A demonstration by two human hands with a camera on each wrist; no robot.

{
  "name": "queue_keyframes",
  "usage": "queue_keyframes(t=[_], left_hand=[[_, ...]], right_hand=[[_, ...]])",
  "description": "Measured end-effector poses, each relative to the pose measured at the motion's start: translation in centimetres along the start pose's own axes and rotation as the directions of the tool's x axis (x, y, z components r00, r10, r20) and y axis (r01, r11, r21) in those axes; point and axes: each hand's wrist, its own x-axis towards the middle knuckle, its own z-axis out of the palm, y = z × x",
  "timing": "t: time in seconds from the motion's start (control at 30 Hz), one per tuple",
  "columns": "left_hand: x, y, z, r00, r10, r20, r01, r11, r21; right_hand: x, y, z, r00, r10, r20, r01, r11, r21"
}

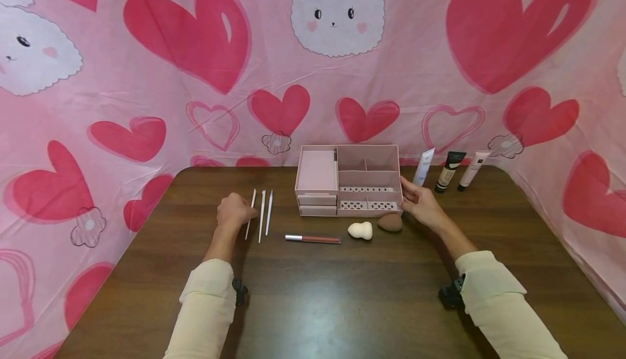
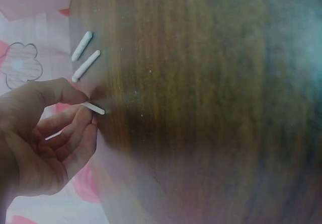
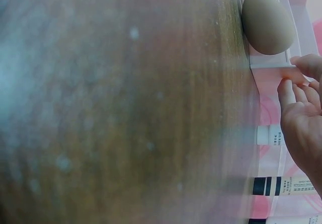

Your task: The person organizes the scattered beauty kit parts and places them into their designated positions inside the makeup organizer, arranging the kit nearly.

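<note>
On the left of the table, my left hand (image 1: 236, 210) pinches a slim white stick (image 2: 95, 108) between thumb and fingertips. Two more slim white sticks lie just right of it, one plain (image 1: 262, 216) and one with a bluish tip (image 1: 269, 212). My right hand (image 1: 421, 203) grips the right side wall of a pink desktop organizer (image 1: 318, 169), thumb and fingers on either side of the wall. The organizer has open compartments and two small drawers at its left. Near its front right corner sits a brown makeup sponge (image 1: 390, 222), with a cream makeup sponge (image 1: 360, 231) beside it.
A lip gloss tube (image 1: 313, 239) with a silver cap lies in front of the organizer. To its right, a pale tube (image 1: 423, 168), a black-and-beige tube (image 1: 449, 173) and a pink tube (image 1: 473, 171) stand by the heart-patterned cloth (image 1: 274, 65) behind the wooden table (image 1: 332, 304).
</note>
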Motion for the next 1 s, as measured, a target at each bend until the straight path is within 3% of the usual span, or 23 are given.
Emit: queue_keyframes(t=[0.67, 1.0], left_hand=[[-0.12, -0.24, -0.09, 1.0, 0.01, 0.007, -0.01, 0.999, -0.04], [0.14, -0.3, 0.11, 0.998, 0.058, 0.017, -0.057, 0.996, -0.062]], right_hand=[[-0.13, -0.13, 0.05, 1.0, 0.015, 0.0, -0.015, 1.0, 0.016], [-0.09, -0.14, 0.03, 1.0, 0.014, 0.003, -0.014, 1.0, 0.02]])
